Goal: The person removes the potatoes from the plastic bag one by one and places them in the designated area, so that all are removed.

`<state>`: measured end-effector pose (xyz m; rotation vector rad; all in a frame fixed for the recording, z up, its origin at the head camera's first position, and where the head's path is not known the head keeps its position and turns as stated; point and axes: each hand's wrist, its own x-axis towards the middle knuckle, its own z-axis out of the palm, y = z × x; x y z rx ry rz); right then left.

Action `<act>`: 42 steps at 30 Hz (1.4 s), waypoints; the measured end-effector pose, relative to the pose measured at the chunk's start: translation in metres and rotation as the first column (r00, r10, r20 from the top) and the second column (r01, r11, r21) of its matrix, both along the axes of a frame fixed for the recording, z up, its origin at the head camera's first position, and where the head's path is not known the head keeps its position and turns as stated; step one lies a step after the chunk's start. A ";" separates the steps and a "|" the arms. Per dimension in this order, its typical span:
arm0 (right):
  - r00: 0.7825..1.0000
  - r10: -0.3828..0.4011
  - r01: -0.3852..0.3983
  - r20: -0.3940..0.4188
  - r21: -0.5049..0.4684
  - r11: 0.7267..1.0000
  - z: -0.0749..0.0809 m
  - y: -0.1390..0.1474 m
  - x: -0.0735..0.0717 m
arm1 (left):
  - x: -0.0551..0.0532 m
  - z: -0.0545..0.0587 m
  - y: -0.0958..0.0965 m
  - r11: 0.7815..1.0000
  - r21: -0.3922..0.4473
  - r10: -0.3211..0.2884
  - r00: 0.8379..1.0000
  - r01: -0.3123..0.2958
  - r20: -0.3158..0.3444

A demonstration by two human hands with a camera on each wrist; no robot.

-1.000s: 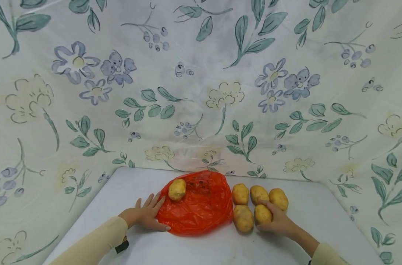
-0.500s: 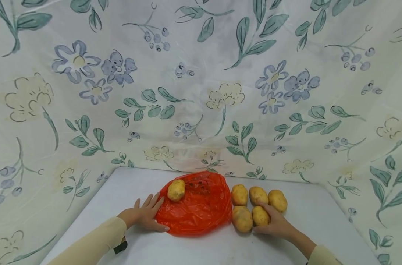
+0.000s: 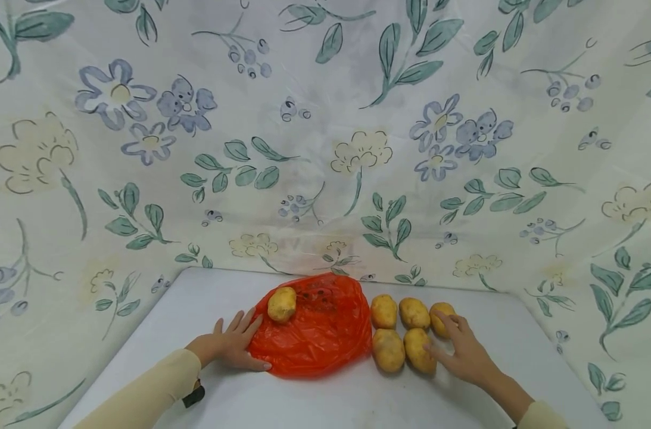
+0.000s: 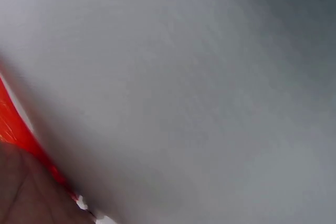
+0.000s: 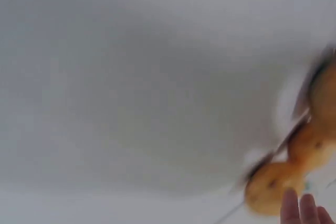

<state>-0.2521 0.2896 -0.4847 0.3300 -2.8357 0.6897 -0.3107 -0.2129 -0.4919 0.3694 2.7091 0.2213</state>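
Observation:
My left hand lies with spread fingers on the left edge of a crumpled red plastic bag. One potato sits on the bag's upper left. To the bag's right, several potatoes stand in two close rows: a front pair, with the right-hand potato by my thumb, and a back row ending in a far-right potato. Over that last one reach the fingers of my right hand, extended and parted from the thumb. The right wrist view shows straight fingertips beside a blurred potato.
The white table meets a floral-printed sheet at the back and sides. A small dark object shows under the left wrist. In the left wrist view, the bag's red edge borders the white surface.
My right hand has let go of the front right potato and moved right and back toward the far-right one. The left hand stays on the bag. The head view has shifted slightly.

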 end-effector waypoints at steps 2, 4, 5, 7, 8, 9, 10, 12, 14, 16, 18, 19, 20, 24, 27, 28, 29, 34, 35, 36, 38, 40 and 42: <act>0.996 -0.023 0.029 -0.085 0.069 0.997 0.003 0.009 0.000 | 0.001 0.001 -0.001 1.000 0.009 0.001 1.000 -0.001 -0.005; 0.983 -0.033 0.059 -0.179 0.144 0.988 0.004 0.021 0.000 | 0.001 0.002 -0.001 1.000 0.023 -0.001 1.000 0.002 -0.019; 0.974 -0.034 0.076 -0.226 0.183 0.980 0.003 0.028 -0.001 | 0.002 0.003 -0.002 1.000 0.029 -0.001 1.000 0.001 -0.023; 0.952 -0.044 0.118 -0.303 0.231 0.966 0.002 0.041 -0.001 | 0.003 0.006 -0.003 0.999 0.046 -0.008 1.000 0.009 -0.029; 0.945 -0.054 0.138 -0.323 0.242 0.961 0.002 0.048 0.000 | 0.004 0.007 -0.004 0.998 0.056 -0.016 0.999 0.018 -0.030; 0.942 -0.069 0.157 -0.328 0.250 0.956 0.001 0.054 0.000 | 0.004 0.009 -0.005 0.997 0.069 -0.025 0.999 0.027 -0.033; 0.942 -0.085 0.174 -0.325 0.256 0.951 0.001 0.060 0.001 | 0.005 0.010 -0.006 0.996 0.082 -0.034 0.999 0.037 -0.036; 0.946 -0.121 0.204 -0.299 0.265 0.943 0.001 0.070 0.004 | 0.007 0.013 -0.009 0.991 0.118 -0.058 0.997 0.063 -0.048; 0.954 -0.147 0.220 -0.262 0.275 0.936 0.001 0.077 0.005 | 0.009 0.016 -0.012 0.986 0.144 -0.072 0.995 0.081 -0.067; 0.959 -0.161 0.229 -0.232 0.302 0.925 0.000 0.081 0.006 | 0.011 0.019 -0.016 0.980 0.177 -0.077 0.993 0.092 -0.092; 0.964 -0.167 0.230 -0.209 0.326 0.917 0.000 0.083 0.006 | 0.012 0.022 -0.019 0.972 0.212 -0.068 0.988 0.096 -0.136; 0.965 -0.168 0.229 -0.201 0.334 0.914 0.000 0.084 0.006 | 0.013 0.024 -0.020 0.968 0.229 -0.062 0.985 0.099 -0.162; 0.966 -0.170 0.230 -0.196 0.346 0.910 0.000 0.084 0.004 | 0.013 0.025 -0.021 0.964 0.246 -0.053 0.981 0.098 -0.185; 0.965 -0.171 0.235 -0.198 0.374 0.897 0.001 0.084 -0.003 | 0.009 0.027 -0.021 0.961 0.257 -0.044 0.970 0.107 -0.238; 0.965 -0.175 0.240 -0.196 0.387 0.890 0.002 0.082 -0.008 | 0.006 0.021 -0.018 0.973 0.208 -0.055 0.978 0.098 -0.201; 0.965 -0.179 0.241 -0.190 0.391 0.888 0.002 0.082 -0.009 | 0.005 0.018 -0.017 0.976 0.196 -0.057 0.983 0.092 -0.176; 0.966 -0.183 0.242 -0.181 0.392 0.888 0.001 0.082 -0.009 | 0.004 0.015 -0.016 0.980 0.182 -0.057 0.987 0.084 -0.152; 0.970 -0.200 0.238 -0.135 0.389 0.890 0.001 0.080 -0.012 | 0.001 0.005 -0.010 0.991 0.128 -0.039 0.996 0.049 -0.076; 0.970 -0.200 0.238 -0.137 0.386 0.891 0.002 0.080 -0.013 | 0.001 0.005 -0.008 0.992 0.116 -0.036 0.997 0.044 -0.072; 0.970 -0.198 0.239 -0.142 0.382 0.893 0.003 0.080 -0.014 | 0.001 0.005 -0.006 0.994 0.105 -0.033 0.997 0.040 -0.071; 0.967 -0.192 0.242 -0.165 0.379 0.893 0.005 0.080 -0.017 | 0.000 0.005 -0.003 0.995 0.095 -0.029 0.997 0.036 -0.071; 0.964 -0.186 0.247 -0.188 0.380 0.892 0.008 0.079 -0.020 | -0.001 0.006 0.000 0.996 0.084 -0.023 0.997 0.029 -0.074; 0.963 -0.184 0.248 -0.195 0.388 0.887 0.011 0.077 -0.024 | -0.003 0.005 0.002 0.997 0.078 -0.019 0.997 0.025 -0.075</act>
